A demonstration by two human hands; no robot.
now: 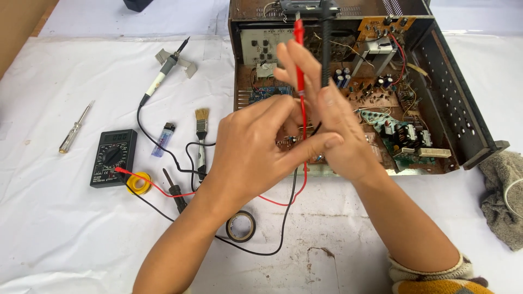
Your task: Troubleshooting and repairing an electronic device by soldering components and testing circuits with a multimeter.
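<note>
From the head camera, both hands meet in the middle of the frame, above the front edge of an open amplifier chassis [468,103]. The right hand [332,125] has its fingers closed around two meter probes held upright side by side: the red probe [299,51] and the black probe [326,49], tips pointing toward the top of the frame. The left hand [250,149] has its fingers curled narrow against the right palm, thumb pressing near the probe shafts; whether it grips a probe itself I cannot tell.

My judgement of the risks: with both probes in one fist, the metal tips sit close together and could touch each other or bridge parts on the circuit boards [406,136] just beyond. The red lead [158,188] and black lead [272,239] trail across the desk [65,234], so a tug could drag the multimeter [113,158] at centre left.

Around it: a soldering iron [163,73] at upper left, its cable crossing the leads; a screwdriver [75,128] at far left; a lighter [163,139]; a small brush [202,136]; a yellow solder reel [140,182]; a roll of black tape [241,226] under the left forearm; a grey rag [504,196] at right. The tangled cables lie right where the forearms rest.
</note>
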